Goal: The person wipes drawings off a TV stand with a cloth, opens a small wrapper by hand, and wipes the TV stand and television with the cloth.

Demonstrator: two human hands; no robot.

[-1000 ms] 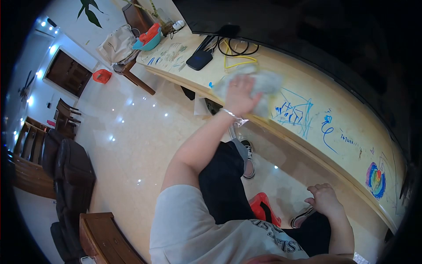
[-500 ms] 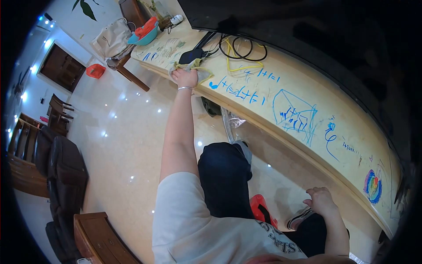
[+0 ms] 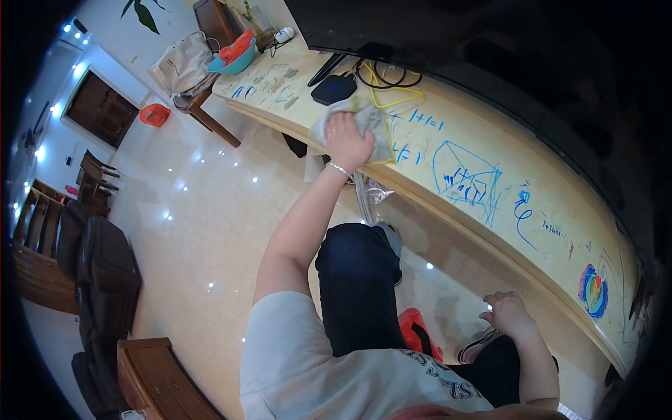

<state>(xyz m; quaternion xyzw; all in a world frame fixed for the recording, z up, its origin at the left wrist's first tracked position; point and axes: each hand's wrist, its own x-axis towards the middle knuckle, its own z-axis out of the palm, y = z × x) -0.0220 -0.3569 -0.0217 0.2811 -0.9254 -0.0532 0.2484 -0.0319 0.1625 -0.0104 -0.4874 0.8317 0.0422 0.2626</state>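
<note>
Left hand (image 3: 348,145) open-fingered, palm down over cloth (image 3: 381,141) on tabletop (image 3: 476,129), apparently spreading pressure; set-top box (image 3: 333,89) at twelve o'clock; right hand (image 3: 510,313) half-curled, empty.

The left grip (image 3: 348,140) hides the middle of the cloth (image 3: 381,133), whose edge cuts into the blue writing (image 3: 420,120) on the counter (image 3: 486,136); the top edge crops the television (image 3: 448,42); folds break up the shirt lettering (image 3: 448,378); the tiny dark marks (image 3: 558,229) are too small to read.

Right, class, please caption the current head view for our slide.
Left hand over a cloth on a scribbled bench, near a black box.
</note>
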